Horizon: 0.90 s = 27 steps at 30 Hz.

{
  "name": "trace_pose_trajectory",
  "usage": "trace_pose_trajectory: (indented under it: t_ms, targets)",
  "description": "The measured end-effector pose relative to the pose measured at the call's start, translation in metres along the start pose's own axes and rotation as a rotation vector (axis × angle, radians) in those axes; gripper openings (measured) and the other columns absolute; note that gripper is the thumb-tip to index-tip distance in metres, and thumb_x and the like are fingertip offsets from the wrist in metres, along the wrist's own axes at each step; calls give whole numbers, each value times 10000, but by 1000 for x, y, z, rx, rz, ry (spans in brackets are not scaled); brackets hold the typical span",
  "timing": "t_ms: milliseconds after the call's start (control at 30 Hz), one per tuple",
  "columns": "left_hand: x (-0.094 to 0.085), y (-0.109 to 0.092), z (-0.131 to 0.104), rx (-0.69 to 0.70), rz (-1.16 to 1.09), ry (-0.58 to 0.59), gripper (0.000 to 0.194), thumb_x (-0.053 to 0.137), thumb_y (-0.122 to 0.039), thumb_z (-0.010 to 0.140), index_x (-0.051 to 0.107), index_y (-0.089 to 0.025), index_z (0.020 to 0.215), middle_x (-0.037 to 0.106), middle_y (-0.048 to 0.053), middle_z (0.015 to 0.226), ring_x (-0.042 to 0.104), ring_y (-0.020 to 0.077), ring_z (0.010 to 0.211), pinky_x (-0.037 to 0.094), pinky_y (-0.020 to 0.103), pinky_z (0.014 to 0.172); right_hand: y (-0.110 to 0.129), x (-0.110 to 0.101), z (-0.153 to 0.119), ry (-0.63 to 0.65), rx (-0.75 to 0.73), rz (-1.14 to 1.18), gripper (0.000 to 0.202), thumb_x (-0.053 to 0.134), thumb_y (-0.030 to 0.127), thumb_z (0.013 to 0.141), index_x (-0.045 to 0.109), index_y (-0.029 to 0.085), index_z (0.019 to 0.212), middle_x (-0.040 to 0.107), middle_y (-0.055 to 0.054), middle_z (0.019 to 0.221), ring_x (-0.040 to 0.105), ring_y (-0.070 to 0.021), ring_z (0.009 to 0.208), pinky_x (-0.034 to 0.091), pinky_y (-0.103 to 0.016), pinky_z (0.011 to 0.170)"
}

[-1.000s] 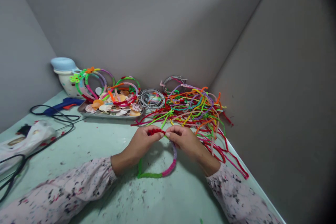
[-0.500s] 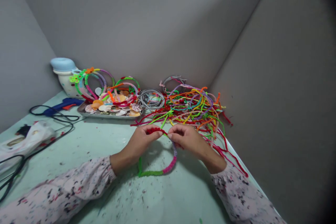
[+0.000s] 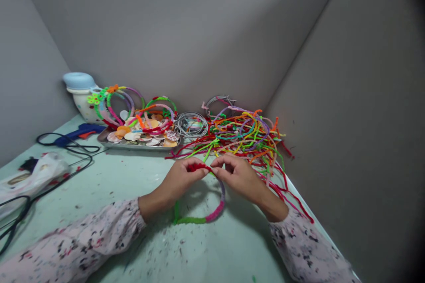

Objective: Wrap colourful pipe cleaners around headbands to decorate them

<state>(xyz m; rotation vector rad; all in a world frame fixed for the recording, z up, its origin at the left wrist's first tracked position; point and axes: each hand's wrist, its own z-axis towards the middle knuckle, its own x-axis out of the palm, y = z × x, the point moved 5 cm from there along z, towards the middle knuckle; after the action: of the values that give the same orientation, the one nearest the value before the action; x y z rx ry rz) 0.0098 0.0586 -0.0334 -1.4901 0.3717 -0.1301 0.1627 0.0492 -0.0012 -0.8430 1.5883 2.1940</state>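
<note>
We count one ring (image 3: 215,212), on or over the table (image 3: 186,252), its green, pink and purple stretches covered, red strand (image 3: 198,167) seemingly part-wound, the rest hidden, our left hand (image 3: 177,180) pinching it at the red, our right hand (image 3: 241,179) curled alongside, grip unclear.

Both hands (image 3: 179,179) on multicol. fuzzy ring (image 3: 215,211); shell tray (image 3: 139,147) & fuzzy-wire pile (image 3: 245,135) behind.

Pipe cleaners (image 3: 247,135) and seashells (image 3: 133,136) mark a craft workspace.
</note>
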Motion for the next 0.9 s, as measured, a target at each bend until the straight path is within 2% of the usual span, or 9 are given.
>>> trace_pose_trajectory:
  t_ms: [200,333,500,667,833,900]
  targets:
    - [3,-2,0,20,48,27,196,612,-347,749,635,-151,750,583,-6,680,492,120,639,362,234,604,15,-1,-5,-16,-121,-108,112,574,199,805,673,197,857,602,-14,800,501,-108,635,367,-241,591]
    - [6,-3,-2,26,74,38,199,604,-349,750,643,-154,753,581,-10,663,485,115,617,365,229,592,19,-1,-7,-61,-144,-138,90,560,180,800,635,193,753,604,-13,763,511,-121,663,368,-243,607]
    - [9,-11,-5,52,80,63,142,601,-282,730,647,-149,755,615,3,697,520,124,656,397,231,627,16,1,-5,-40,-67,-83,121,530,151,774,600,184,681,598,4,709,511,-120,667,359,-234,608]
    - [10,-16,-8,40,87,60,130,601,-261,711,655,-146,740,632,8,696,534,128,654,403,227,617,11,4,-5,11,80,-22,131,520,185,764,602,180,661,583,14,650,485,-113,602,338,-227,552]
    - [11,-17,-7,56,105,67,136,596,-269,707,661,-152,730,638,11,693,537,133,657,402,229,619,19,0,-7,-39,57,-117,129,535,157,741,613,180,641,595,6,651,492,-119,621,337,-234,571]
    - [10,-16,-6,45,103,75,157,599,-297,717,661,-155,740,634,10,685,531,131,647,397,230,613,20,-4,-6,-9,65,-80,134,543,176,754,635,179,656,605,0,653,500,-121,624,348,-236,571]
